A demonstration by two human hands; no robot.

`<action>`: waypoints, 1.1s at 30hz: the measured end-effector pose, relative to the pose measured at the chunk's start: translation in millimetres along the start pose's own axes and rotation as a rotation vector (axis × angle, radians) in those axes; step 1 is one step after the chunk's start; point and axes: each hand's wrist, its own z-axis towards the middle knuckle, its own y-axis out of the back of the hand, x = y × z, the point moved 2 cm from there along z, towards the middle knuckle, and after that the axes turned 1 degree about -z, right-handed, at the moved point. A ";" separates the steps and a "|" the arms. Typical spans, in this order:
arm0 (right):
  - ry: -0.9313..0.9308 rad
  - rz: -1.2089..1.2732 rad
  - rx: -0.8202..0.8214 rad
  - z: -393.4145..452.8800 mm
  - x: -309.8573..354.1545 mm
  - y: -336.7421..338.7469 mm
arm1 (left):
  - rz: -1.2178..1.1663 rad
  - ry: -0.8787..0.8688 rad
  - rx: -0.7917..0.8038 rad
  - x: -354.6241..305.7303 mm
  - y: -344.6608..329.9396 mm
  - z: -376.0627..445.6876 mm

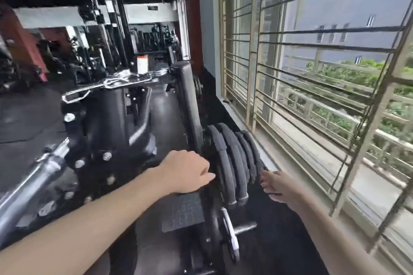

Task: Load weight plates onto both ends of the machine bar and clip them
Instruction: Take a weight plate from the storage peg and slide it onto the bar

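Observation:
Several black rubber weight plates point(232, 163) stand side by side on a peg of the black machine frame point(187, 105), close to the window sill. My left hand point(187, 172) is on the left side of the stack, fingers curled against the rim of the nearest plate. My right hand point(281, 185) comes in from the right with fingers apart, their tips touching the outermost plate. Below the stack, a smaller plate with a pale ring point(230, 239) sits on a short peg point(245, 229). The chrome machine bar point(33, 181) slants away at the lower left. No clip is visible.
A barred window point(312, 73) and its sill run along the right, tight against the plates. A textured footplate point(183, 210) lies under my left wrist. Chrome cable handles point(100, 87) rest on top of the machine. More gym machines stand behind on the dark floor.

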 end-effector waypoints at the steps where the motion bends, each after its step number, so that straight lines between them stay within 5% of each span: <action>1: -0.035 0.058 0.011 12.4 3.6 8.1 | -0.044 0.039 -0.012 -4.9 -2.7 24.9; 8: -0.340 0.282 0.087 116.2 15.9 46.7 | -0.191 0.221 -0.225 -40.1 -5.3 169.5; 18: -0.678 0.444 0.307 188.8 11.7 17.9 | 0.046 0.362 0.013 -81.0 -47.3 283.6; 22: -0.724 0.428 0.327 202.1 5.9 19.6 | -0.153 0.466 0.092 -85.6 -67.6 307.3; 33: -0.808 0.444 0.273 206.9 7.6 30.4 | -0.272 0.547 -0.009 -110.8 -80.0 337.2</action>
